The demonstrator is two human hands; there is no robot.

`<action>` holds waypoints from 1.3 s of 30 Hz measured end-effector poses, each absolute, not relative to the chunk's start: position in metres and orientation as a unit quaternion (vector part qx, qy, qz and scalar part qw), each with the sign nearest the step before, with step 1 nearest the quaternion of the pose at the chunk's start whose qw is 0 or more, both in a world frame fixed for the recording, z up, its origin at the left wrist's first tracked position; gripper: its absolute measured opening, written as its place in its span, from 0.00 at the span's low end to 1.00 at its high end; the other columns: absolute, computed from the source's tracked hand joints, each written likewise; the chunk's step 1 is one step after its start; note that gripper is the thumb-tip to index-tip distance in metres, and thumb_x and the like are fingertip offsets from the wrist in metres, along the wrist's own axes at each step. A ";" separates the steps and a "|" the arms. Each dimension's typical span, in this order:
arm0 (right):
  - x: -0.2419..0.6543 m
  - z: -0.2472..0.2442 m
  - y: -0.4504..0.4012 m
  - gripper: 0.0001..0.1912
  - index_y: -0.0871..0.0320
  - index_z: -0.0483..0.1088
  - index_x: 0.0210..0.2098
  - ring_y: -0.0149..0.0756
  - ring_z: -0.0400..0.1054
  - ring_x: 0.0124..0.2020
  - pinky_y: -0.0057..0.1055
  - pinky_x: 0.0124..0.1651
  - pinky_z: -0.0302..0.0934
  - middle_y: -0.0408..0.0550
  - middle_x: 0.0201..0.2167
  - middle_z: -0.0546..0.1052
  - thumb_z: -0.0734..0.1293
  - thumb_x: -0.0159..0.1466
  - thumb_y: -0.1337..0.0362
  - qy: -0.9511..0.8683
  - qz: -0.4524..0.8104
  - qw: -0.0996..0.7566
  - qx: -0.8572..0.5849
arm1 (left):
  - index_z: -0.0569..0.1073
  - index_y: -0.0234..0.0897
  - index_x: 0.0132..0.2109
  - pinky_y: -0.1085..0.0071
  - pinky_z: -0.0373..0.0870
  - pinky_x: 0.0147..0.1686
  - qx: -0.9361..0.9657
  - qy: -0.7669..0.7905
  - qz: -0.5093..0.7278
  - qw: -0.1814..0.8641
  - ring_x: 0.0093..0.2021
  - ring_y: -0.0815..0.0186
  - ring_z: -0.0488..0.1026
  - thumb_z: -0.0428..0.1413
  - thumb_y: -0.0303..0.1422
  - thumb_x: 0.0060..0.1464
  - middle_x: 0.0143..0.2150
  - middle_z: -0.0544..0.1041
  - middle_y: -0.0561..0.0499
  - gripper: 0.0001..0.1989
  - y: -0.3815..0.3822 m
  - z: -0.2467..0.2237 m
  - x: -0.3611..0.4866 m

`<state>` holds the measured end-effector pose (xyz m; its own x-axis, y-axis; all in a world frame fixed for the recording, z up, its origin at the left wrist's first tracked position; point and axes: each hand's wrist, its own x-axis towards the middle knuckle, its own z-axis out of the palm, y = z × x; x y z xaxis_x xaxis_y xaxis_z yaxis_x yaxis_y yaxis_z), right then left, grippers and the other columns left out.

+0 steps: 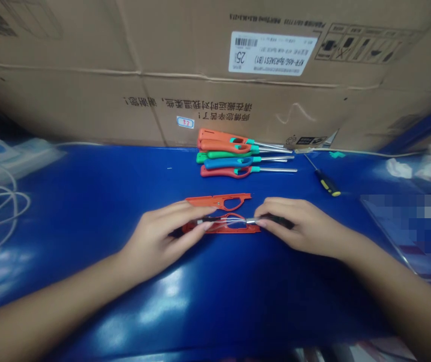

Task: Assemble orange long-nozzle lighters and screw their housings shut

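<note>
Between my hands, thin pale wires (235, 219) join two small parts. My left hand (168, 234) pinches a dark cylindrical piece with a light end (201, 221) between thumb and fingers. In my right hand (300, 226) is a short silvery metal piece (251, 220), with a dark part running back under the fingers. An orange half shell (238, 202) with a trigger opening lies on the blue table just behind the held parts. A second orange-red half shell (234, 231) lies below them, partly hidden by my left hand and the wires.
A pile of colored lighters with metal tubes (226, 163) lies behind the shells, against a large cardboard box (185, 50). A black-yellow screwdriver (327, 183) is at the back right. White cable coils (12, 201) lie left, crumpled white tissue (399, 168) right.
</note>
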<state>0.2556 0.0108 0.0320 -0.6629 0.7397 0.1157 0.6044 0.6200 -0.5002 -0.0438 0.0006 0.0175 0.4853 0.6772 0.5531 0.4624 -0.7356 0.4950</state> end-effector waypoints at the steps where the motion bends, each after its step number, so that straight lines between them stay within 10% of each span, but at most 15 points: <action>1: 0.256 0.033 0.010 0.09 0.53 0.71 0.45 0.34 0.72 0.40 0.30 0.42 0.62 0.46 0.41 0.78 0.61 0.72 0.60 -0.889 0.224 0.155 -0.368 | 0.79 0.38 0.51 0.74 0.77 0.43 0.850 0.338 0.378 0.143 0.41 0.67 0.80 0.59 0.29 0.62 0.44 0.83 0.49 0.11 0.001 0.017 -0.044; 9: 0.258 0.038 0.007 0.07 0.52 0.69 0.43 0.29 0.66 0.28 0.28 0.31 0.57 0.40 0.32 0.75 0.64 0.70 0.57 -0.867 0.288 0.120 -0.388 | 0.79 0.38 0.51 0.72 0.77 0.45 0.872 0.329 0.331 0.148 0.43 0.65 0.81 0.57 0.30 0.64 0.44 0.83 0.49 0.11 0.009 0.010 -0.045; 18: 0.265 0.041 0.010 0.08 0.53 0.71 0.42 0.34 0.69 0.38 0.32 0.40 0.61 0.45 0.40 0.76 0.61 0.72 0.58 -0.876 0.264 0.115 -0.386 | 0.79 0.37 0.52 0.72 0.76 0.46 0.885 0.307 0.312 0.158 0.45 0.65 0.78 0.56 0.27 0.64 0.45 0.80 0.47 0.11 0.008 0.008 -0.039; 39: 0.262 0.040 0.001 0.13 0.56 0.78 0.39 0.37 0.68 0.34 0.35 0.32 0.55 0.44 0.30 0.76 0.61 0.72 0.64 -0.939 0.001 0.052 -0.339 | 0.80 0.33 0.49 0.73 0.76 0.45 0.881 0.304 0.335 0.139 0.43 0.67 0.78 0.60 0.27 0.62 0.43 0.80 0.47 0.09 0.010 0.000 -0.030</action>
<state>0.2617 0.0008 0.0396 -0.7647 0.6372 0.0963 0.6369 0.7700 -0.0372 -0.0298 0.0100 -0.0005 0.5909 0.6290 0.5052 0.4430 -0.7763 0.4484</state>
